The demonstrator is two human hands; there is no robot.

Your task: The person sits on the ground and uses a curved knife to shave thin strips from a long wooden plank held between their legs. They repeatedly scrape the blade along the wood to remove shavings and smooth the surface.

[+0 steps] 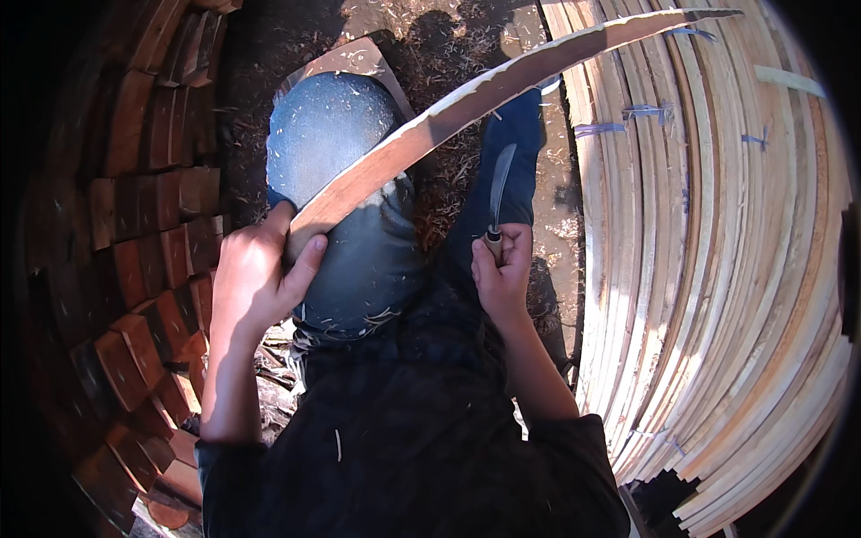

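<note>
My left hand grips the near end of a long wooden strip, thumb on top. Bark-brown on its face with a pale, rough-cut edge, the strip slants across my bent knee in blue jeans and reaches toward the far right, narrowing to a point. In my right hand is a knife with a curved blade, held upright by its short, light handle. The blade stands apart from the strip, over my other leg. Pale shavings cling to the jeans.
Stacked wooden blocks form a wall on my left. Along my right lie long pale wooden slats, bundled with blue ties. Curled shavings litter the ground ahead, and a flat board lies beyond my knee.
</note>
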